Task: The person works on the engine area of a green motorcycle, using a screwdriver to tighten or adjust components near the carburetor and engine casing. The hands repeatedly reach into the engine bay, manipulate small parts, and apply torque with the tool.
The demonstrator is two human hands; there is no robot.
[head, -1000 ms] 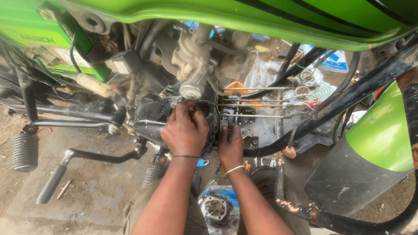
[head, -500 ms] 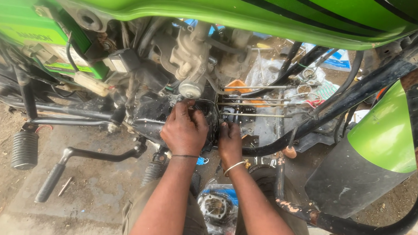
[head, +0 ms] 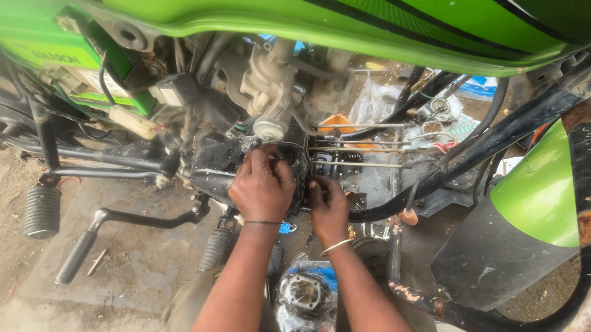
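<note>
The left hand (head: 263,188) lies knuckles up on the dark engine block (head: 220,160) of a green motorcycle, fingers curled over its front edge just below the grey carburettor (head: 272,96). Whether those fingers pinch a small part cannot be told, since the back of the hand hides them. The right hand (head: 328,206), a pale bangle on its wrist, sits just beside it, fingertips pressed against the open face of the block where four long bare studs (head: 361,147) run out sideways. It seems to hold nothing, though its palm is hidden.

Compared with the views from a second and half a second ago, hardly anything has changed: both hands stay on the same spot of the block, the left perhaps a touch closer to the studs. The work reads as slow fingertip fiddling at that face, not a lift or a pull.

Outward from the block: a black kick lever (head: 120,228) and a ribbed footpeg (head: 42,211) lie toward the rear, over bare concrete. Below the wrists a round metal engine part (head: 302,294) rests on something blue. Above the rear of the block sits a green box-shaped battery (head: 63,63) with a pale label panel; beyond the studs lie crumpled clear plastic bags (head: 383,100) and a blue-and-white packet (head: 478,87).
</note>
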